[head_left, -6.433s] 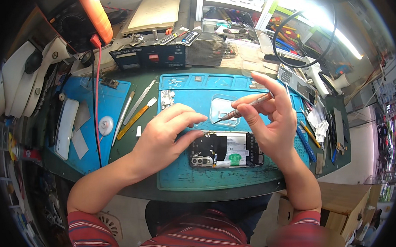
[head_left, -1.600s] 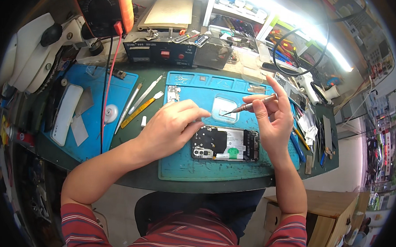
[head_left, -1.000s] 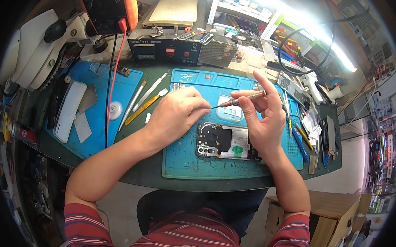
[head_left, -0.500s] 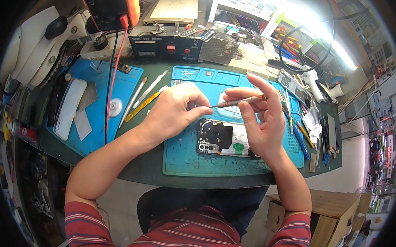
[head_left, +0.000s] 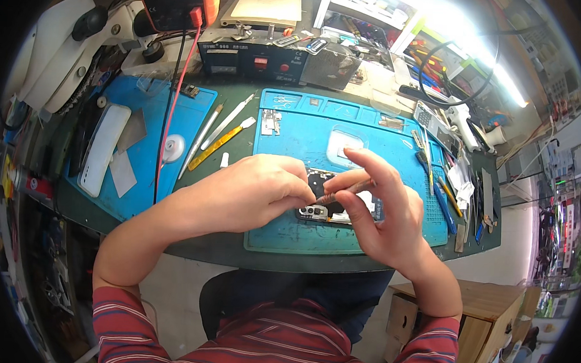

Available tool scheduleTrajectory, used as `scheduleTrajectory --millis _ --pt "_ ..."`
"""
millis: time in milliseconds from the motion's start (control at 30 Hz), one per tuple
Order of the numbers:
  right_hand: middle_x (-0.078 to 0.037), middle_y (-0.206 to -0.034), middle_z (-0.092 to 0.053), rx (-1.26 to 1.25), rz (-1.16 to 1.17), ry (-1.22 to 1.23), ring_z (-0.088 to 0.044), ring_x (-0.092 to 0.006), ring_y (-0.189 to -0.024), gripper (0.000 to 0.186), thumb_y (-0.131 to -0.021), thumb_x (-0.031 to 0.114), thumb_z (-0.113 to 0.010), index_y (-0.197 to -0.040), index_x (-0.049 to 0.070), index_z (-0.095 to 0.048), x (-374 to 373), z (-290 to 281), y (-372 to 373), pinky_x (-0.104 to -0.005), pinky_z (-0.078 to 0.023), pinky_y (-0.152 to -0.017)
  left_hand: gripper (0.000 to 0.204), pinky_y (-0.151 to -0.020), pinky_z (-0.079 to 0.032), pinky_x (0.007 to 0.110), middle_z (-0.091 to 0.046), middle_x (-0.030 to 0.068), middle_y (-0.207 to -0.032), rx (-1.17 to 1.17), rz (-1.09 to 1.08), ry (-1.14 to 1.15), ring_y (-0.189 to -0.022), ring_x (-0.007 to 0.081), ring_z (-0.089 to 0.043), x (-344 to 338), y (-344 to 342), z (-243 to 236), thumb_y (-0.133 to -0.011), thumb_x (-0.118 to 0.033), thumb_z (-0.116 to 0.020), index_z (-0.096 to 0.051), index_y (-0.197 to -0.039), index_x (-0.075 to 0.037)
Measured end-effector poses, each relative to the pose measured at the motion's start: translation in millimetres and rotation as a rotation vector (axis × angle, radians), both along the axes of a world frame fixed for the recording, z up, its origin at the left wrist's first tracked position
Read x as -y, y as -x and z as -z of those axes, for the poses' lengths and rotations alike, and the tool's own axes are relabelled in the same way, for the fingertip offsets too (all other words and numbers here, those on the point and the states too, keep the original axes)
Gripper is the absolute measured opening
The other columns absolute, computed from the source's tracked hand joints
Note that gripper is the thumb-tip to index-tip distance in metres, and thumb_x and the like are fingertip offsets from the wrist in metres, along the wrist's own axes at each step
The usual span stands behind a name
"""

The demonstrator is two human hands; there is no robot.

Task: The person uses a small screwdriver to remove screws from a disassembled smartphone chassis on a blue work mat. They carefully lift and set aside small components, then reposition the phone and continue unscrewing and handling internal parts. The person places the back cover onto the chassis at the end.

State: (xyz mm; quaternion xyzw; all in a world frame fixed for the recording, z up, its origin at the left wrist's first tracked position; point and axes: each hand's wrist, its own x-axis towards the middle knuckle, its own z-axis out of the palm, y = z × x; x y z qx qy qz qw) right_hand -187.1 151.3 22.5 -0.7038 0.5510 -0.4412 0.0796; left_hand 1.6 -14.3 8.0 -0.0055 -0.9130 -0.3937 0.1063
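Blue mat (head_left: pixel 285 236) bears a phone (head_left: pixel 318 181) beneath left hand (head_left: pixel 271 188) and right hand (head_left: pixel 389 215).

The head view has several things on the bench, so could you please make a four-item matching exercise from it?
1. Pen-like tool
2. Opened phone
3. Small dish
4. Multimeter

A. black with an orange edge
B. held in the right hand
C. on the blue mat, beyond the phone
D. partly hidden by the left hand

Pairs: 1-B, 2-D, 3-C, 4-A.
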Motion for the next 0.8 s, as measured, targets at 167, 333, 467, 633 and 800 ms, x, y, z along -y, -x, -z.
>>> scheduleTrajectory --millis 167,333,467,633,800 --pt "-0.015 -0.095 -0.076 -0.036 -0.038 -0.028 -0.076 -0.0293 -0.081 0.05 -0.096 -0.003 -0.069 -0.144 -0.003 -0.055 -1.0 -5.4 -7.7 -0.0368 -0.06 -0.07 0.013 -0.083 -0.057 0.041 -0.071 0.0113 -0.103 0.036 0.041 -0.024 -0.097 0.0321 -0.07 1.5 -4.6 -8.4 -0.096 -0.009 -0.073 -0.077 -0.106 -0.002" --pt "-0.016 -0.095 -0.076 -0.078 -0.052 -0.047 -0.077 -0.0296 -0.082 0.051 -0.094 -0.004 -0.07 -0.143 -0.005 -0.056 1.1 -8.5 -11.4 -0.0376 -0.06 -0.071 0.012 -0.083 -0.056 0.042 -0.07 0.0111 -0.102 0.062 0.047 -0.034 -0.097 0.0326 -0.07 2.2 -5.5 -8.9 -0.095 -0.008 -0.072 -0.077 -0.105 -0.002" --pt "-0.016 -0.096 -0.076 -0.076 -0.063 -0.06 -0.077 -0.029 -0.085 0.051 -0.093 -0.005 -0.07 -0.143 -0.005 -0.058 0.8 -7.4 -14.4 -0.0376 -0.06 -0.072 0.012 -0.082 -0.055 0.042 -0.07 0.0117 -0.101 0.065 0.057 -0.026 -0.096 0.0332 -0.069 3.5 -4.7 -6.6 -0.094 -0.007 -0.073 -0.076 -0.104 -0.002" --pt "-0.014 -0.098 -0.076 -0.121 -0.191 -0.008 -0.075 -0.0279 -0.082 0.053 -0.09 -0.004 -0.074 -0.141 -0.003 -0.06 5.4 -5.9 -13.2 -0.0379 -0.06 -0.071 0.013 -0.082 -0.055 0.043 -0.069 0.014 -0.101 0.02 0.061 -0.031 -0.096 0.0349 -0.069 5.0 -3.7 -0.7 -0.093 -0.007 -0.072 -0.075 -0.104 0.0" --pt "-0.014 -0.101 -0.075 -0.268 -0.097 -0.014 -0.075 -0.0272 -0.083 0.058 -0.088 0.001 -0.08 -0.142 -0.002 -0.06 3.6 -11.4 -11.5 -0.0373 -0.06 -0.073 0.013 -0.084 -0.055 0.044 -0.07 0.0163 -0.1 0.005 -0.035 0.029 -0.096 0.0362 -0.069 12.8 -2.1 -0.1 -0.092 -0.007 -0.071 -0.075 -0.103 0.0"
